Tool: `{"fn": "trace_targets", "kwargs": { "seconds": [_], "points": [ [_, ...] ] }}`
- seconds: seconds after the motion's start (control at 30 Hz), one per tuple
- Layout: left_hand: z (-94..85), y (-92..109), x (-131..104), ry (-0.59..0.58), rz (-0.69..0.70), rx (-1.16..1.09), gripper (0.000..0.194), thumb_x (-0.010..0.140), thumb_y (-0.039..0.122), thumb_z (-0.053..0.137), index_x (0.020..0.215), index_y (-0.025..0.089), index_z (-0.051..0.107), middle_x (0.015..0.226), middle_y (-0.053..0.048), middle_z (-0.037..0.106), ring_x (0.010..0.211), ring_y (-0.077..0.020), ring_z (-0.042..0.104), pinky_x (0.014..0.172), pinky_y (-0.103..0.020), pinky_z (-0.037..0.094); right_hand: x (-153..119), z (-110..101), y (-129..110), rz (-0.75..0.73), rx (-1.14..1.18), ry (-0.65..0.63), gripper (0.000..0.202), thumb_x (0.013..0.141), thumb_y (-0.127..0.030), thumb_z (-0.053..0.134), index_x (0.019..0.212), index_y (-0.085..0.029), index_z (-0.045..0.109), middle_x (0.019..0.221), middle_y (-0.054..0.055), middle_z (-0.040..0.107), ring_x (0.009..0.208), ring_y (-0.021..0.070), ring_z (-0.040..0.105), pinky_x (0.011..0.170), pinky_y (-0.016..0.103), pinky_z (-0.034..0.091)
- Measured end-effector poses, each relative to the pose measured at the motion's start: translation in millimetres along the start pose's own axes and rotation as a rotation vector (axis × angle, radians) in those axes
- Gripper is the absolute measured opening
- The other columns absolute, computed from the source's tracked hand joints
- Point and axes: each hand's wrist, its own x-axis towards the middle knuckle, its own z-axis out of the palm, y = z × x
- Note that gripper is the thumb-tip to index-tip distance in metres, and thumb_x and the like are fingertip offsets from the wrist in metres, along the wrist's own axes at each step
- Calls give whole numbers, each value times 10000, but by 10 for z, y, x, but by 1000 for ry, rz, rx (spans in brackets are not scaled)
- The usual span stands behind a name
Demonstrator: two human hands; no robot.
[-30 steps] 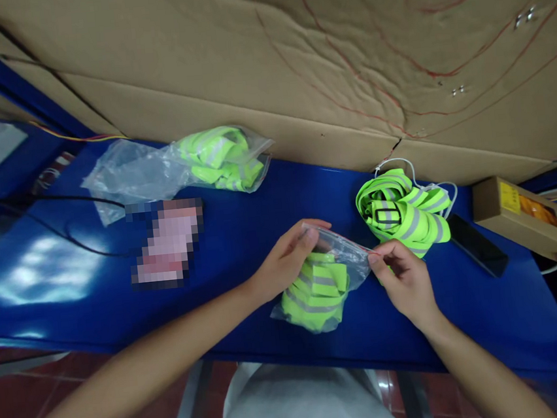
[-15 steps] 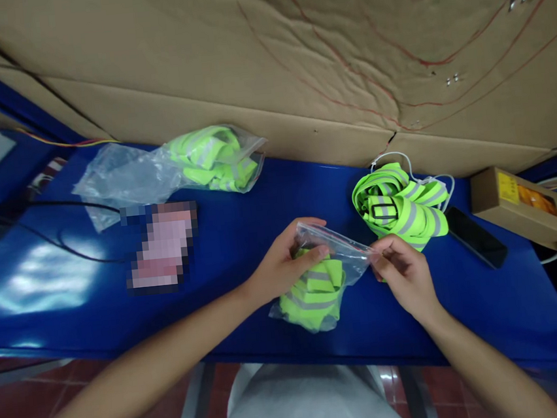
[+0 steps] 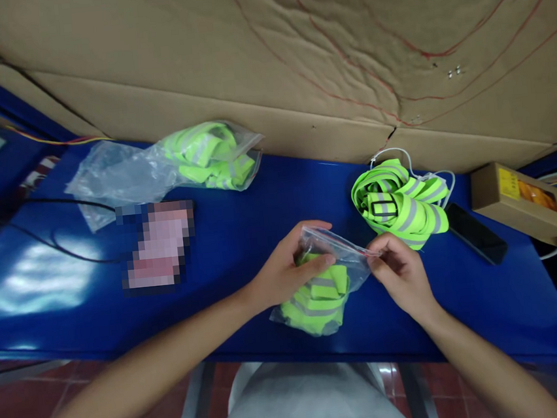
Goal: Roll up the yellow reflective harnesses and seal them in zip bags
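Note:
A clear zip bag (image 3: 358,273) lies near the table's front edge, with a folded neon-yellow reflective strap (image 3: 317,304) inside it. My left hand (image 3: 291,267) grips the bag's left side, its thumb lying over the front near the top. With thumb and fingertips, my right hand (image 3: 400,269) pinches the right end of the zip edge. Beyond my right hand lies a loose coil of reflective strap (image 3: 410,219) with a black buckle.
At the back left, another plastic bag (image 3: 122,178) holds more strap. A blurred-out pink object (image 3: 159,247) and black cables lie left on the blue table (image 3: 222,234). To the right are a dark phone (image 3: 478,232) and a cardboard box (image 3: 519,202). Cardboard (image 3: 170,55) lines the back.
Both hands keep their hold on the zip bag. The right hand has shifted slightly left, and the left hand a little right, so they are closer together. The view has moved slightly.

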Motion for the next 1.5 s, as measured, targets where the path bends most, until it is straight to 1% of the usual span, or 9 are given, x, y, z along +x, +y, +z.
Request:
{"fn": "trace_targets", "kwargs": {
  "seconds": [0.13,0.2,0.33,0.47,0.63,0.77,0.93,1.2,1.5],
  "points": [
    [20,-5,-11,16,-17,-10,536,828,343,794,1284,183,561,972,-22,714,856,-157,671,746,-248,546,-1,-15,-4,-22,11,-2,132,922,-224,648,808,-215,583,766,-8,588,639,120,544,558,239,409],
    [28,-1,-15,49,-40,-34,505,838,388,786,1251,175,587,974,-34,723,869,-169,679,742,-250,548,1,-26,3,-3,20,-8,135,926,-240,652,812,-217,585,774,-8,588,634,118,536,555,241,404],
    [27,-5,-14,118,-55,-66,395,951,489,643,1166,158,673,992,-59,747,860,-172,691,761,-259,553,23,-33,12,89,35,-44,166,961,-332,642,843,-221,606,689,-33,547,540,101,471,500,241,364],
    [12,-33,-6,152,6,18,356,976,466,624,1135,167,732,1030,-61,770,929,-181,706,835,-256,548,65,-21,-5,143,54,-115,208,962,-398,655,866,-214,646,618,-49,513,505,96,444,477,242,327],
    [14,-51,-2,190,-20,-35,374,1000,471,587,1185,175,723,999,-54,780,899,-177,716,823,-266,558,75,-29,12,145,88,-100,268,941,-412,693,787,-203,628,603,-46,527,513,89,425,489,239,308],
    [27,-46,1,189,-21,-60,380,1019,458,560,1222,173,711,1007,-57,788,899,-174,726,807,-254,557,51,-41,36,131,77,-81,263,928,-406,712,785,-201,630,679,-16,600,588,105,482,532,238,357],
    [46,-57,-3,183,18,-15,367,1028,434,553,1218,163,710,1002,-58,796,918,-174,737,841,-254,559,55,-22,11,72,30,-77,173,927,-346,698,827,-213,649,725,-13,613,617,114,532,546,237,398],
    [87,-63,-17,146,20,-22,358,1037,419,534,1231,163,694,999,-51,800,916,-168,747,828,-248,571,62,-12,-8,52,-6,-71,118,904,-261,675,811,-215,619,682,-30,563,591,112,507,526,236,386],
    [98,-89,-38,114,32,116,377,1041,426,501,1235,173,702,1068,-56,782,927,-168,721,848,-261,558,50,17,-35,60,-18,-135,94,909,-230,634,833,-216,580,708,-37,561,614,109,503,559,228,386]
  ]
}}
